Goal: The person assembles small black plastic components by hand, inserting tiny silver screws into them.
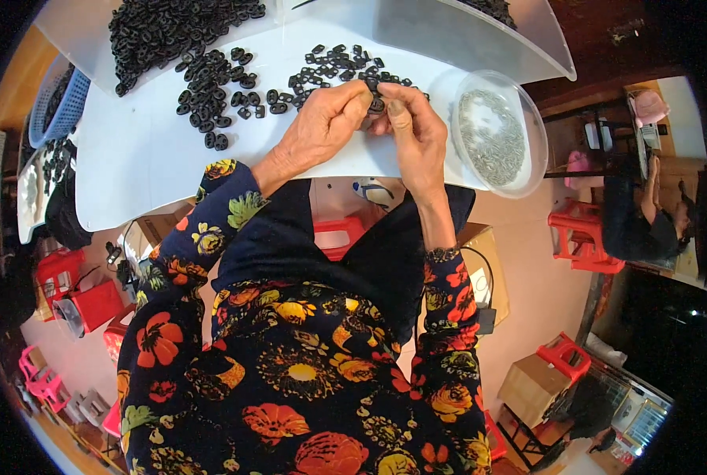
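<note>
My left hand [327, 125] and my right hand [419, 136] meet over the front of the white table [143, 170]. Between their fingertips is a small black plastic part [377, 104], with the fingers of both hands pinched round it and covering much of it. A loose heap of black oval pieces with two holes [208, 83] lies to the left of my hands. Smaller black pieces [322, 67] are scattered just beyond my fingers. To the right, a round clear tub [538, 150] holds many tiny silvery pieces [492, 142], too small to make out.
A translucent bin with a big pile of black pieces [159, 36] stands at the far left. Another translucent bin [480, 43] is at the far right. A blue basket [66, 107] sits beyond the left edge. Red stools [579, 233] and a seated person [646, 218] are at right.
</note>
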